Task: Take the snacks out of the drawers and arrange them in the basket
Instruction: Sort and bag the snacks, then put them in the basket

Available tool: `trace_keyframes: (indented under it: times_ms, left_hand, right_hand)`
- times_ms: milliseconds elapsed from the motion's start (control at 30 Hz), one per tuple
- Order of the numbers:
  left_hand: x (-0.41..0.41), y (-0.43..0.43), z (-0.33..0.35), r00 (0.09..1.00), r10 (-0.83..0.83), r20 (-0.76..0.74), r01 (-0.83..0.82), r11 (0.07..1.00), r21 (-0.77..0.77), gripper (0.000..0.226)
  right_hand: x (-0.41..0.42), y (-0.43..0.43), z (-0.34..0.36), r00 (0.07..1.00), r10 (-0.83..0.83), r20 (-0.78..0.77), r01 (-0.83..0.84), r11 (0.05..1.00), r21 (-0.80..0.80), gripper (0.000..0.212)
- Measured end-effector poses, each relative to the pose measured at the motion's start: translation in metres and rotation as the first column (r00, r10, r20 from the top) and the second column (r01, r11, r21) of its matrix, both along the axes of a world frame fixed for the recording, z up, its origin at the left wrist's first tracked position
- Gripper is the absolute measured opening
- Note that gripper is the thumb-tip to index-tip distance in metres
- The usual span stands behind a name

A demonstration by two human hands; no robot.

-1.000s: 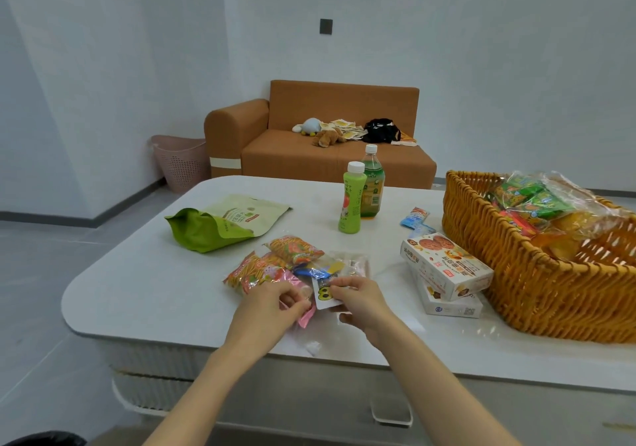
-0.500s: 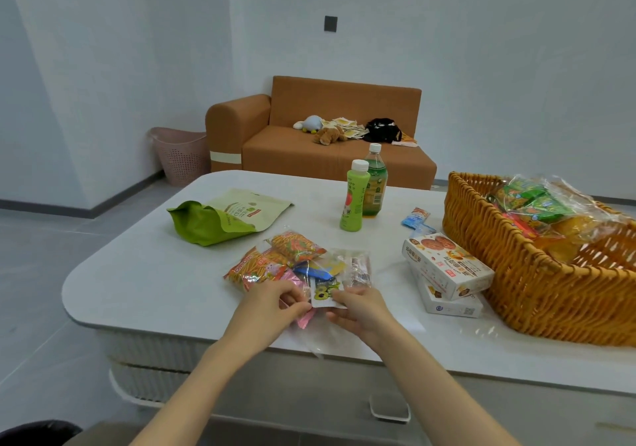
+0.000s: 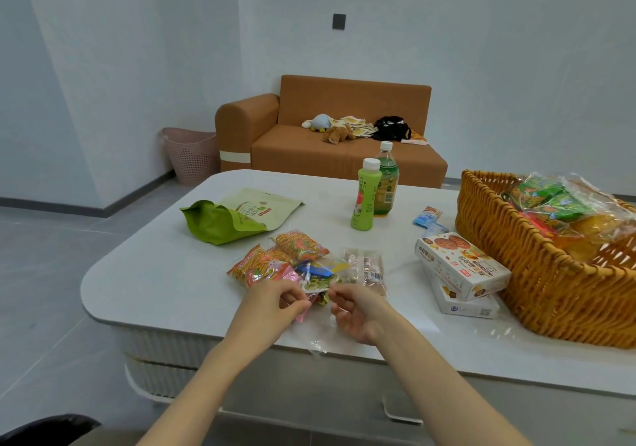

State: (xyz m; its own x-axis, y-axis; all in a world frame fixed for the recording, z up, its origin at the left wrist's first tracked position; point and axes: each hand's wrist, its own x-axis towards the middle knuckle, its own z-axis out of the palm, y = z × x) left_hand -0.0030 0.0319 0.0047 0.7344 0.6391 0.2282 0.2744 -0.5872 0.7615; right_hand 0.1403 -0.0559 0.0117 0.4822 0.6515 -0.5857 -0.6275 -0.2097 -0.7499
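Snack bag (image 3: 309, 273) pinched by both hands.

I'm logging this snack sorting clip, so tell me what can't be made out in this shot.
All in the head view:
- Wicker basket: right part cut off by the frame edge.
- Lower cookie box: mostly covered by the upper cookie box.
- Small packet between left hand and right hand: print hidden by fingers.
- Drawers: fronts below the table, contents unseen.
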Motion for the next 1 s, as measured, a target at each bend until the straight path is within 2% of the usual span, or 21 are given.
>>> trace_keyframes:
  times_ms: [33,100,167,233,300,467,667,900,1000]
  left_hand:
    - [0.0,0.001,0.0,1.0,0.024,-0.003,-0.024,1.0,0.007,0.015]
    - [-0.002,0.003,-0.001,0.997,0.078,-0.017,-0.077,0.997,0.026,0.012]
    - [-0.002,0.005,-0.001,0.995,0.1,-0.017,-0.1,0.995,0.029,0.01]
    - [-0.002,0.005,0.0,0.995,0.102,-0.01,-0.101,0.995,0.023,0.008]
    - [-0.001,0.004,0.002,0.995,0.104,-0.003,-0.104,0.994,0.018,0.008]
    - [-0.001,0.001,0.004,0.992,0.127,0.007,-0.127,0.992,0.022,0.008]
    - [-0.002,0.0,0.006,0.99,0.139,0.022,-0.14,0.99,0.008,0.009]
    - [0.0,0.0,0.005,0.99,0.133,0.051,-0.133,0.991,-0.012,0.008]
    - [0.003,0.0,0.003,0.992,0.119,0.045,-0.119,0.993,-0.01,0.01]
  right_hand:
    - [0.0,0.001,0.001,0.998,0.019,0.062,-0.017,0.999,-0.033,0.015]
    - [0.001,0.001,0.0,0.943,0.065,0.328,-0.022,0.991,-0.136,0.018]
    - [0.002,-0.003,0.001,0.792,0.152,0.592,-0.03,0.977,-0.212,0.023]
    - [0.006,-0.011,0.005,0.689,0.227,0.689,-0.065,0.965,-0.253,0.023]
    - [0.014,-0.023,0.013,0.667,0.257,0.7,-0.097,0.961,-0.26,0.02]
    - [0.03,-0.047,0.025,0.692,0.293,0.66,-0.179,0.955,-0.236,0.017]
    - [0.036,-0.054,0.03,0.697,0.362,0.619,-0.275,0.932,-0.235,0.024]
    - [0.026,-0.045,0.02,0.779,0.198,0.595,-0.141,0.98,-0.142,0.014]
    - [0.004,-0.029,0.008,0.838,0.17,0.519,-0.15,0.985,-0.081,0.013]
